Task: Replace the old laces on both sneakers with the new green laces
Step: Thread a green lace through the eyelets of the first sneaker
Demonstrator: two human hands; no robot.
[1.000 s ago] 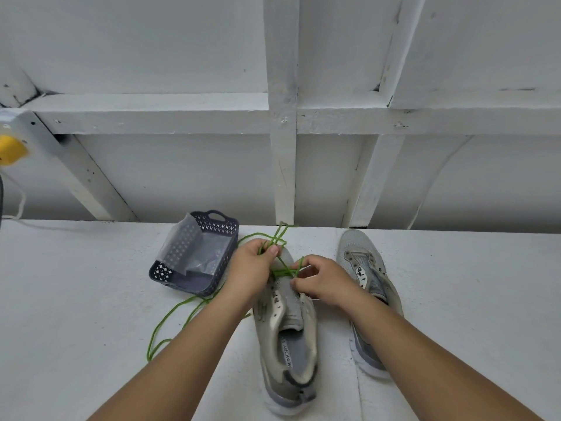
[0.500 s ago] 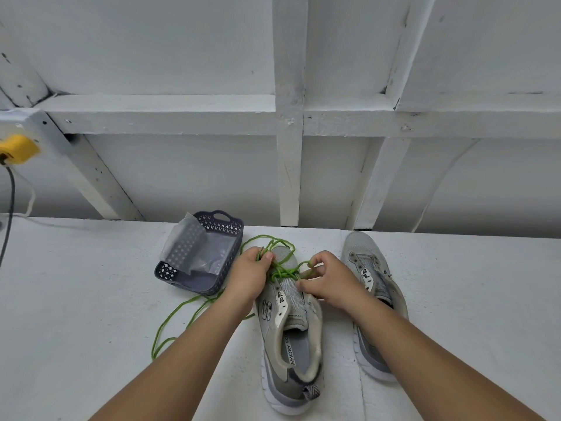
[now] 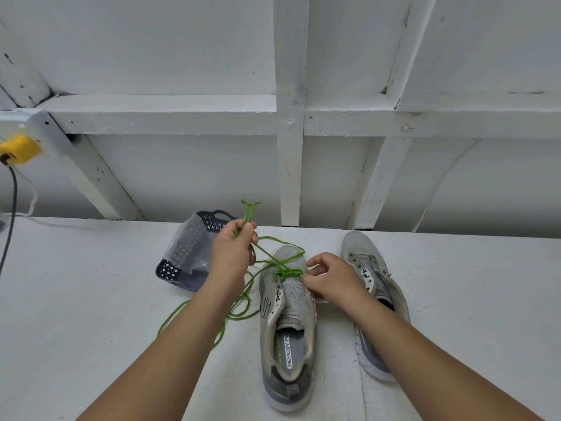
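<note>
Fingers of our left hand (image 3: 235, 253) pinch the green lace (image 3: 267, 256) ends, raised beyond the near sneaker (image 3: 287, 314).

Our right hand (image 3: 329, 276) pinches the lace at the sneaker's toe-end eyelets, so it is the nearer hand; the lace runs up and left from there. Slack loops lie left of the sneaker on the white bench (image 3: 76, 299). A second sneaker (image 3: 373, 287), unlaced, stands just right; a basket (image 3: 194, 256) sits left, near the white wall (image 3: 182, 56).

I face a white-painted wall (image 3: 182, 50) of boards and crossing beams (image 3: 290, 123). Below me spreads a white tabletop (image 3: 76, 299). A yellow plug (image 3: 19, 148) hangs at my left.
</note>
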